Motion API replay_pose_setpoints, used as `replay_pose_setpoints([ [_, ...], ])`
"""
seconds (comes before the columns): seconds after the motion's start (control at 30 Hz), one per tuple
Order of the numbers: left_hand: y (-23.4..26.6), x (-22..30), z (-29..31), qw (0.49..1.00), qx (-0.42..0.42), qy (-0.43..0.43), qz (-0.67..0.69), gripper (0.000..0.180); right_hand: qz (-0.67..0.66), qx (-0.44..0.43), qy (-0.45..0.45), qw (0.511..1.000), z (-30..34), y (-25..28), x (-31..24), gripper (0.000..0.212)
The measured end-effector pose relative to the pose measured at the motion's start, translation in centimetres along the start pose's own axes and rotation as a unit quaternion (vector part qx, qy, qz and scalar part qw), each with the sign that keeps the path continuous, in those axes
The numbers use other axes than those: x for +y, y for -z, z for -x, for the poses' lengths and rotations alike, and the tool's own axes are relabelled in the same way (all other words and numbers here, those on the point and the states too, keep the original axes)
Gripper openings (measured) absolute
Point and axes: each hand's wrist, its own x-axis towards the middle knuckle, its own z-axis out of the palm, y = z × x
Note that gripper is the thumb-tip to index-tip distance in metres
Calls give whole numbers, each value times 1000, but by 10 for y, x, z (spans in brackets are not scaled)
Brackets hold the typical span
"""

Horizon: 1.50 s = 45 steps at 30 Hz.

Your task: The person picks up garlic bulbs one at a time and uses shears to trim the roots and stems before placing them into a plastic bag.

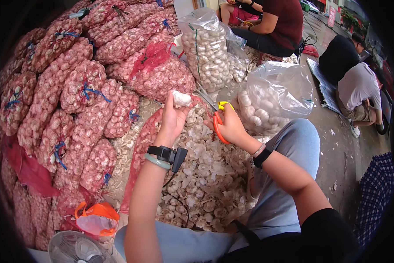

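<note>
A white garlic bulb rests in the fingers of my left hand, which is raised over the pile with the palm turned up. My right hand grips a pair of scissors by their orange and yellow handles. Their metal blades point up and away to the left, just right of the bulb and apart from it. Below both hands spreads a heap of garlic bulbs and loose skins, bordered on its left by red netting.
Red mesh sacks of garlic are stacked on the left. Clear plastic bags of white bulbs stand ahead and to the right. An orange-handled bag and a fan are near left, a checked umbrella far right. Other people sit beyond.
</note>
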Motion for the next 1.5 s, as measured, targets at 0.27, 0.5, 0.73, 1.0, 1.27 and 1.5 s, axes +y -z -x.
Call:
replay_pose_setpoints([
  [0.27,-8,-2,5,999,-31,23,-3,35,263,73,153,950,3,2,3,74],
  [0.5,1,-3,5,992,-53,-5,-113,28,219,-25,30,975,4,17,-13,71],
  [0.73,12,-1,6,991,-73,-1,-113,29,161,-95,-17,982,6,16,-18,64],
  [1.0,8,1,12,994,-45,78,-55,42,122,-157,-105,974,1,10,6,65],
  [1.27,10,5,17,994,-12,113,3,46,164,-16,40,986,8,11,-4,80],
  [1.5,10,2,17,993,9,114,-24,47,276,-19,132,952,11,10,2,85],
])
